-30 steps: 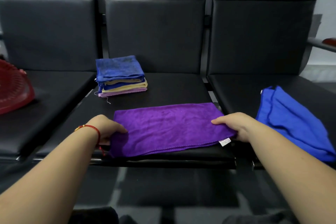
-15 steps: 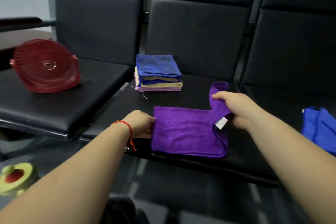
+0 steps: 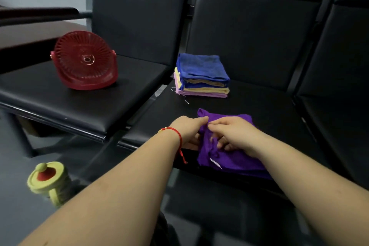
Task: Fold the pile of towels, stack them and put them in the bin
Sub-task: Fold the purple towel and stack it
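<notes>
A purple towel point(image 3: 237, 158) lies folded over on the front of the middle black seat point(image 3: 259, 106). My left hand point(image 3: 187, 130), with a red string at the wrist, pinches the towel's left edge. My right hand point(image 3: 233, 134) meets it there, fingers curled on the folded-over cloth. A white tag shows near the towel's front edge. Behind, on the same seat, stands a stack of folded towels point(image 3: 201, 76), blue on top, yellow and pink below. A red slatted bin point(image 3: 84, 61) lies on its side on the left seat.
A row of black padded seats with tall backs fills the view. A yellow-green lidded cup point(image 3: 48, 181) with a red top stands low at the left on a dark glass surface. A dark armrest point(image 3: 40, 13) juts out at the far left.
My right hand carried the towel's right end across to the left, halving the purple towel, and now meets my left hand. The view swung left; the loose blue towel is out of frame.
</notes>
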The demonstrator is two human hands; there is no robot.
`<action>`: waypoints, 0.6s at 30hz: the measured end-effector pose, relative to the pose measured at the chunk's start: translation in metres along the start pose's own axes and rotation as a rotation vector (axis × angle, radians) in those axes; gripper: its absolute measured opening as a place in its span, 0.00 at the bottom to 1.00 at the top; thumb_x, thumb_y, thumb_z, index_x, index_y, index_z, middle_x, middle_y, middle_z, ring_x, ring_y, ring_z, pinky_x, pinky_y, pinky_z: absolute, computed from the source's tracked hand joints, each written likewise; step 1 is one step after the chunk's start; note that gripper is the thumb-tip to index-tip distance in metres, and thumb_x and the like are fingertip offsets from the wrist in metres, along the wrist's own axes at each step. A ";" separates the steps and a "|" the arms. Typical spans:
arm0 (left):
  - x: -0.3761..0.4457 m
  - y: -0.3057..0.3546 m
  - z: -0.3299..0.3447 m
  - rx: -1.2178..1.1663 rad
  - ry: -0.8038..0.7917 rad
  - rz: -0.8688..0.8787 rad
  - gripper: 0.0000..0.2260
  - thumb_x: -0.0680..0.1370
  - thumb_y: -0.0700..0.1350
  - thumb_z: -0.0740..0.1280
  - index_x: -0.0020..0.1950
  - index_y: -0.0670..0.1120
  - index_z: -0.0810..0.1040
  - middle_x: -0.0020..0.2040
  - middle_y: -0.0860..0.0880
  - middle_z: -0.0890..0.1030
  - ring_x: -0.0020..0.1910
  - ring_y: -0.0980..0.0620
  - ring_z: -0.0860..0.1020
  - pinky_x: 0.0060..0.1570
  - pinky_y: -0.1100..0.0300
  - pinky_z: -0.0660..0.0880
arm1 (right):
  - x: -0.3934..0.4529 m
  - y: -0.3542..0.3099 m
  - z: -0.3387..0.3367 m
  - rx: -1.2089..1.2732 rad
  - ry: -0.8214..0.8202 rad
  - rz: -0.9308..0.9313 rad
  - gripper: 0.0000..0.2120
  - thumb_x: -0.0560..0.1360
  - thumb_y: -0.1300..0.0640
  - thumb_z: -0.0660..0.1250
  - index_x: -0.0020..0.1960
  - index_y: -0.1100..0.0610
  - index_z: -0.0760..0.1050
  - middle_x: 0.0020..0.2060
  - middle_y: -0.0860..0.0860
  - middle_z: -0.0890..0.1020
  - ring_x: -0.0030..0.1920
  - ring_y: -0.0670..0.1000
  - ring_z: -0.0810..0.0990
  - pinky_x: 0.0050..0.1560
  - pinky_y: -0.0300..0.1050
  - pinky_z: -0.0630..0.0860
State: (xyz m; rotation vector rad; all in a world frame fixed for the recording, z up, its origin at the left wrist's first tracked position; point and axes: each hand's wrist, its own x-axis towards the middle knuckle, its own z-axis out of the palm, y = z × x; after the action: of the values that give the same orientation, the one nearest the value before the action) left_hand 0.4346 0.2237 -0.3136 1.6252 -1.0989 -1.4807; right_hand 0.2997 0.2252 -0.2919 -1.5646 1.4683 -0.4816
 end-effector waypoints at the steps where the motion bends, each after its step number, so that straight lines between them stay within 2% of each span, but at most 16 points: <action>1: 0.001 0.000 0.000 0.018 0.008 -0.005 0.20 0.78 0.55 0.64 0.59 0.39 0.75 0.38 0.43 0.76 0.36 0.48 0.77 0.30 0.58 0.76 | 0.004 0.006 -0.009 -0.026 0.080 -0.020 0.04 0.78 0.56 0.64 0.48 0.53 0.78 0.33 0.50 0.79 0.27 0.46 0.74 0.26 0.35 0.69; 2: 0.002 0.000 0.001 0.028 0.018 -0.006 0.19 0.78 0.55 0.65 0.58 0.40 0.74 0.42 0.42 0.77 0.38 0.47 0.78 0.32 0.58 0.76 | 0.007 0.012 -0.020 -0.110 0.189 -0.040 0.05 0.76 0.56 0.66 0.50 0.54 0.78 0.35 0.50 0.80 0.30 0.47 0.75 0.30 0.38 0.71; 4: 0.002 0.000 0.001 0.055 0.034 0.002 0.13 0.78 0.49 0.66 0.56 0.41 0.74 0.47 0.41 0.78 0.41 0.47 0.78 0.36 0.55 0.79 | 0.009 0.024 -0.041 -0.390 0.383 -0.016 0.13 0.73 0.53 0.69 0.56 0.55 0.78 0.44 0.51 0.81 0.41 0.51 0.80 0.43 0.41 0.74; 6: 0.003 -0.002 0.001 0.093 0.046 0.023 0.10 0.78 0.40 0.65 0.59 0.40 0.74 0.50 0.42 0.79 0.42 0.47 0.79 0.40 0.53 0.81 | 0.002 0.033 -0.055 -0.598 0.436 0.119 0.21 0.71 0.47 0.71 0.60 0.57 0.75 0.53 0.54 0.80 0.54 0.54 0.79 0.51 0.43 0.73; 7: 0.004 -0.002 0.001 0.106 0.045 0.040 0.15 0.78 0.38 0.64 0.65 0.42 0.71 0.51 0.42 0.79 0.42 0.47 0.80 0.39 0.53 0.81 | -0.002 0.037 -0.060 -0.660 0.398 0.201 0.24 0.70 0.44 0.71 0.59 0.58 0.75 0.54 0.55 0.80 0.55 0.55 0.79 0.50 0.43 0.73; 9: 0.005 -0.006 0.000 0.135 0.031 0.087 0.28 0.77 0.38 0.65 0.75 0.48 0.60 0.58 0.44 0.78 0.44 0.48 0.80 0.35 0.57 0.81 | -0.009 0.046 -0.060 -0.664 0.269 0.318 0.22 0.69 0.40 0.71 0.49 0.59 0.78 0.43 0.56 0.81 0.45 0.55 0.81 0.40 0.41 0.73; 11: 0.001 -0.007 0.001 0.233 -0.002 0.177 0.33 0.76 0.40 0.67 0.77 0.54 0.55 0.67 0.46 0.72 0.49 0.49 0.80 0.38 0.59 0.80 | -0.014 0.053 -0.059 -0.486 0.228 0.339 0.18 0.69 0.44 0.73 0.41 0.59 0.77 0.33 0.54 0.77 0.32 0.53 0.76 0.31 0.40 0.69; 12: -0.001 -0.007 0.001 0.320 -0.014 0.222 0.34 0.76 0.40 0.67 0.77 0.56 0.55 0.70 0.47 0.70 0.49 0.51 0.80 0.38 0.63 0.79 | -0.017 0.053 -0.057 -0.384 0.236 0.332 0.15 0.69 0.48 0.74 0.40 0.59 0.76 0.31 0.54 0.76 0.31 0.52 0.74 0.31 0.39 0.68; 15: -0.009 -0.005 0.003 0.540 -0.029 0.290 0.29 0.76 0.38 0.65 0.74 0.56 0.62 0.69 0.45 0.71 0.38 0.55 0.77 0.29 0.72 0.69 | -0.024 0.053 -0.058 -0.233 0.291 0.242 0.11 0.70 0.57 0.72 0.36 0.57 0.71 0.31 0.53 0.74 0.33 0.52 0.71 0.33 0.42 0.67; 18: -0.016 -0.006 0.005 0.629 -0.017 0.296 0.27 0.76 0.38 0.63 0.73 0.54 0.66 0.66 0.45 0.74 0.48 0.50 0.80 0.26 0.73 0.66 | -0.025 0.055 -0.055 -0.148 0.359 0.157 0.09 0.70 0.62 0.70 0.45 0.55 0.71 0.36 0.52 0.75 0.33 0.49 0.72 0.31 0.41 0.64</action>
State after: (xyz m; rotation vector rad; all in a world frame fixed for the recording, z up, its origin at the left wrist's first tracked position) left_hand 0.4301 0.2409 -0.3126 1.7398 -1.8545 -1.0059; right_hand 0.2193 0.2358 -0.3003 -1.5144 1.9221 -0.5939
